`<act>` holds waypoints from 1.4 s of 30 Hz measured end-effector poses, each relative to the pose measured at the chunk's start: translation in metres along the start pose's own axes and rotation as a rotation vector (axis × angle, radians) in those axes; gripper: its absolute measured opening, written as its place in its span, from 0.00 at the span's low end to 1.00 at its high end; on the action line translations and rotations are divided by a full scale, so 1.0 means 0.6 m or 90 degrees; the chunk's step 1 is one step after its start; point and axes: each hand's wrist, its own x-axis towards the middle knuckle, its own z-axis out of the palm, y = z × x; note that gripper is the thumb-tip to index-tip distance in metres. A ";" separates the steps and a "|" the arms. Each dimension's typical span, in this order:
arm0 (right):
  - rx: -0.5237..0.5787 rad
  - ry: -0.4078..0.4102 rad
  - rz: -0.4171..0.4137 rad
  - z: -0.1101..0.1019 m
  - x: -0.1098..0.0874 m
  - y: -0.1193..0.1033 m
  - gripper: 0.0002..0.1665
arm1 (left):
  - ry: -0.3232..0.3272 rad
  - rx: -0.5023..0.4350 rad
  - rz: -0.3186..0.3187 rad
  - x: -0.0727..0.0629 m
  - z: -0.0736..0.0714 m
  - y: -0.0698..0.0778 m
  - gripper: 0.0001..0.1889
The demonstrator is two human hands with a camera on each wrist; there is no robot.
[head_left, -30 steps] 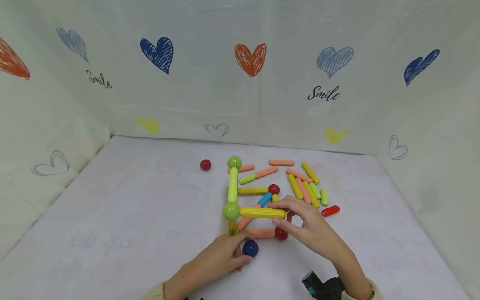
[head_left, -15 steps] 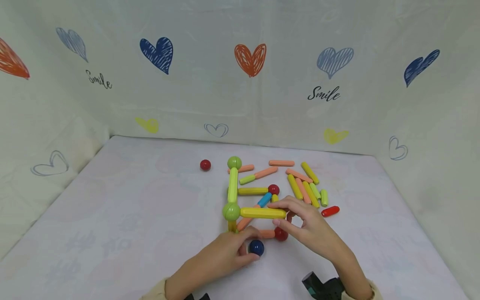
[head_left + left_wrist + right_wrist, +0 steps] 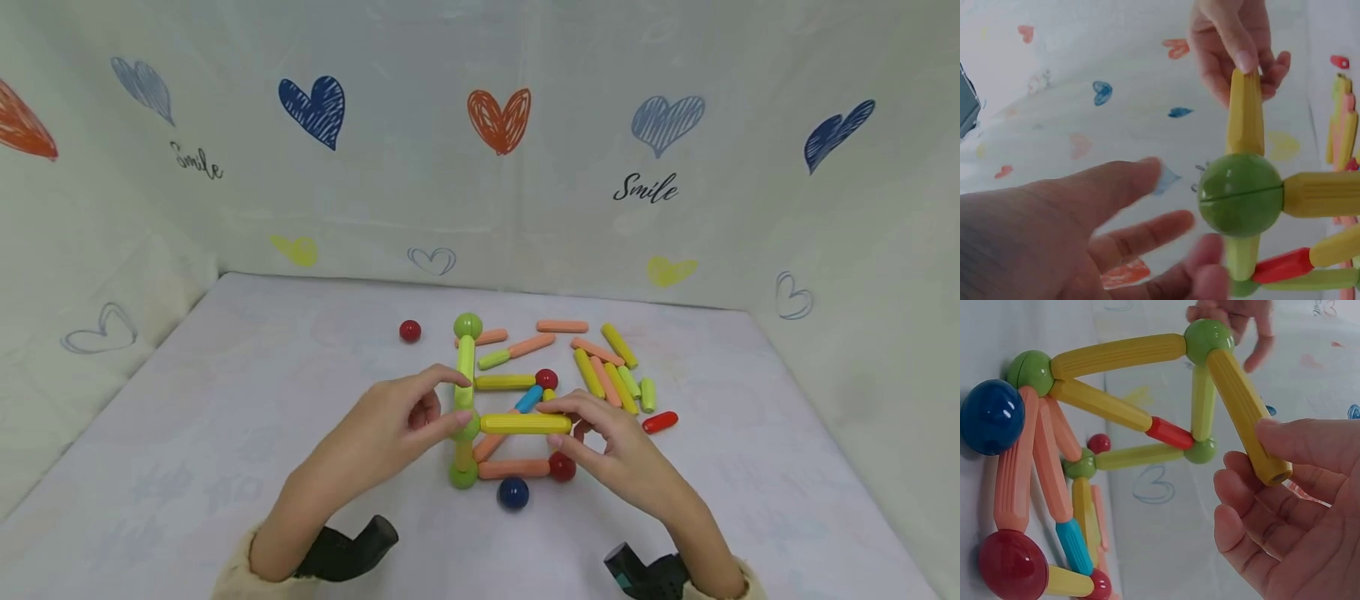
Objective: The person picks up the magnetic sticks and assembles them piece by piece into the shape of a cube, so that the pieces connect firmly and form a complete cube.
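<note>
A frame of coloured rods and balls stands on the table. My right hand [image 3: 611,442] pinches the free end of a yellow rod [image 3: 517,424] between thumb and fingers; the rod's other end joins the upper near green ball [image 3: 1241,194]. Spread and relaxed, my left hand [image 3: 390,417] is beside that ball, its thumb and forefinger overlapping the ball and a light-green rod [image 3: 466,358] in the head view. In the left wrist view its fingers show a gap to the ball. On the table, a blue ball [image 3: 513,493] lies close to the lower near green ball [image 3: 463,476].
Red balls [image 3: 562,467] join rods at the frame's right side. Behind it is a loose red ball [image 3: 409,331]. Several orange, yellow and green rods [image 3: 590,372] lie at the back right, with a short red rod [image 3: 660,422] nearby. A printed cloth hangs behind the table.
My left hand has shifted the blue ball slightly right, let go of it, and risen to the upper green ball. My right hand keeps its pinch on the yellow rod.
</note>
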 end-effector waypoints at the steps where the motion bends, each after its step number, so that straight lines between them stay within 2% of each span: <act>1: 0.001 0.001 -0.001 0.000 0.000 0.000 0.19 | -0.012 0.010 -0.012 0.002 -0.002 -0.005 0.20; 2: 0.001 0.001 -0.003 0.001 0.000 0.001 0.19 | -0.030 0.010 -0.023 0.004 -0.002 -0.010 0.22; 5: 0.005 0.001 -0.008 0.001 0.000 0.003 0.18 | -0.088 -0.024 -0.004 0.012 0.004 -0.027 0.25; 9: 0.007 0.001 -0.009 0.002 -0.001 0.005 0.19 | -0.137 -0.098 0.038 0.028 0.025 -0.043 0.23; 11: -0.003 0.004 -0.007 0.003 -0.001 0.006 0.19 | -0.152 -0.135 0.037 0.035 0.036 -0.045 0.20; 14: -0.019 0.011 -0.007 0.003 -0.002 0.006 0.19 | -0.156 -0.173 0.030 0.042 0.049 -0.044 0.16; 18: -0.024 0.013 -0.016 0.002 -0.002 0.006 0.18 | -0.135 -0.193 0.021 0.044 0.056 -0.042 0.14; 21: -0.028 0.010 -0.005 0.000 -0.001 0.007 0.22 | -0.124 -0.207 0.005 0.043 0.060 -0.040 0.14; 24: -0.040 -0.033 0.053 -0.001 0.001 0.011 0.26 | -0.120 -0.220 -0.009 0.042 0.063 -0.038 0.13; 28: -0.052 -0.156 0.122 0.011 0.006 0.024 0.21 | -0.118 -0.228 -0.016 0.041 0.065 -0.036 0.13; 30: -0.052 -0.214 0.132 0.027 0.008 0.030 0.19 | -0.116 -0.229 -0.015 0.041 0.066 -0.035 0.13; 33: -0.063 -0.273 0.130 0.058 0.009 0.032 0.21 | -0.114 -0.232 -0.013 0.040 0.066 -0.035 0.13; 36: -0.137 -0.294 0.125 0.086 0.006 0.028 0.22 | -0.113 -0.234 -0.010 0.039 0.067 -0.036 0.13; 39: -0.212 -0.293 0.112 0.103 0.004 0.023 0.20 | -0.113 -0.239 -0.008 0.039 0.067 -0.037 0.12; 42: -0.228 -0.285 0.105 0.104 0.005 0.020 0.18 | -0.112 -0.244 -0.003 0.039 0.067 -0.037 0.12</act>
